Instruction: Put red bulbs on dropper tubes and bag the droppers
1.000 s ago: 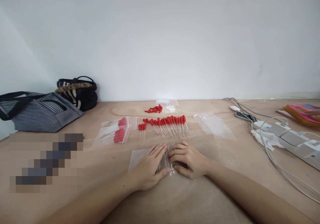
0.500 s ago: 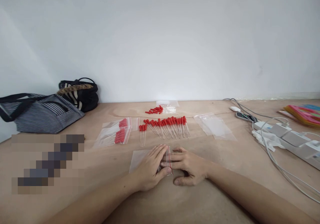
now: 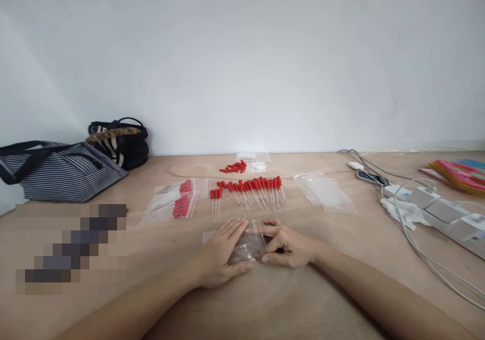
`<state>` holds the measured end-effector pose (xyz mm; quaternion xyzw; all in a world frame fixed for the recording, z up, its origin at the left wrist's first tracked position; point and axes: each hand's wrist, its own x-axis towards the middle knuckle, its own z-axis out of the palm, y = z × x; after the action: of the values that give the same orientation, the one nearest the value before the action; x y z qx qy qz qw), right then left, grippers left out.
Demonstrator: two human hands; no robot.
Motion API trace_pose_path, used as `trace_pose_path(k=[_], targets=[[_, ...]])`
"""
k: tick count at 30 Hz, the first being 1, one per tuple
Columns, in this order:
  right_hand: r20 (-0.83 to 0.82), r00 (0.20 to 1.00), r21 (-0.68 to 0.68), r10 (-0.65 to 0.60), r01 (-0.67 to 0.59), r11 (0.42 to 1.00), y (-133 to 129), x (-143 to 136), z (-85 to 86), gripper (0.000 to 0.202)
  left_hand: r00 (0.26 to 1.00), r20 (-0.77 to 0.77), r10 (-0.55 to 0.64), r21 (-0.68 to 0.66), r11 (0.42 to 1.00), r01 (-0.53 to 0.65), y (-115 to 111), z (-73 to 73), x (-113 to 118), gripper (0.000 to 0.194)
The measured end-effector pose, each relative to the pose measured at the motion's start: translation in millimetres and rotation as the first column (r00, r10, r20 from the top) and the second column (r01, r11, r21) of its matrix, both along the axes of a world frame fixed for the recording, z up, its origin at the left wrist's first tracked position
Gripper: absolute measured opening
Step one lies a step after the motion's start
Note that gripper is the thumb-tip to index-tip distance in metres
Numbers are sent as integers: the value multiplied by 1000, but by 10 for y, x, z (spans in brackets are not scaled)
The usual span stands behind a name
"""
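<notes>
A clear zip-lock bag [image 3: 247,247] with a red line by its mouth lies on the table in front of me. My left hand [image 3: 221,254] rests flat over its left part, fingers stretched and thumb apart. At the bag's mouth on the right, my right hand [image 3: 288,245] has its thumb and fingers bent about the edge, some fingertips seemingly inside. The plastic bulges and glints between the two hands. Just beyond stand out three red-bulbed droppers [image 3: 216,194] laid side by side, and a long row of more such droppers [image 3: 261,184].
Filled zip bags of droppers [image 3: 161,206] lie left; flat zip bags [image 3: 328,194] lie right. Loose red bulbs [image 3: 235,167] and clear tubes [image 3: 258,166] are at the back. A power strip [image 3: 443,211] with cables is right, a striped bag [image 3: 71,173] far left.
My left hand has slid slightly left, uncovering more of the bag. My right fingers have drawn in around its mouth, and the bag now bulges more.
</notes>
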<state>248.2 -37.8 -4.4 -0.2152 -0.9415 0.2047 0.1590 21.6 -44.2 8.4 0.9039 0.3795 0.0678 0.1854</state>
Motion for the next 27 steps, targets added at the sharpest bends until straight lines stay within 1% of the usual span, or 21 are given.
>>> trace_pose_path(k=[3,5,7,9,11,13,14,15,16,17,18,19,20,21,23,25,27], targets=[[-10,1000,-34,4,-4,999,7,0,-12,30,1000,12,14,-22,1000,-13,0,9,7,79],[-4,1000,-44,4,-4,999,1,3,-12,27,999,8,32,-36,999,-31,-2,15,28,83],[2,1000,-49,-6,6,999,-11,6,-11,25,999,20,32,-22,999,-32,-3,11,62,88],[-3,1000,-69,-14,14,998,-26,7,-11,31,999,47,10,16,1000,-10,1,-8,100,86],[-58,998,-123,-21,14,992,-31,9,-17,38,998,61,1,47,999,-4,8,-36,129,80],[-166,983,-213,-74,38,976,-2,19,-30,34,998,62,26,61,998,-30,14,-66,143,74],[-225,964,-255,-141,82,963,35,31,-37,30,997,59,45,63,997,-49,17,-81,146,72],[-273,932,-293,-238,155,943,90,51,-45,26,997,55,61,64,996,-65,20,-97,146,72],[-303,881,-325,-364,263,908,164,77,-52,24,996,52,72,65,995,-75,23,-114,144,72],[-314,797,-349,-515,408,844,257,112,-57,22,995,53,79,69,994,-83,27,-134,142,72],[-301,692,-375,-656,547,749,365,153,-61,21,995,59,83,75,993,-87,32,-156,139,72],[-260,545,-395,-797,693,603,482,198,-62,18,994,70,83,83,993,-88,38,-177,136,72],[-189,397,-399,-898,805,439,602,245,-63,19,993,81,80,90,992,-87,44,-197,134,72],[-169,320,-392,-932,846,362,720,290,-63,25,993,90,76,94,992,-85,49,-211,131,72],[-144,228,-378,-963,886,267,925,363,-70,33,993,92,72,94,992,-80,53,-219,129,72],[-113,176,-374,-978,904,206,1072,404,-87,38,994,79,72,84,993,-79,47,-198,131,72],[-77,141,-375,-987,913,160,1162,417,-114,40,995,71,70,75,994,-75,34,-163,135,71]])
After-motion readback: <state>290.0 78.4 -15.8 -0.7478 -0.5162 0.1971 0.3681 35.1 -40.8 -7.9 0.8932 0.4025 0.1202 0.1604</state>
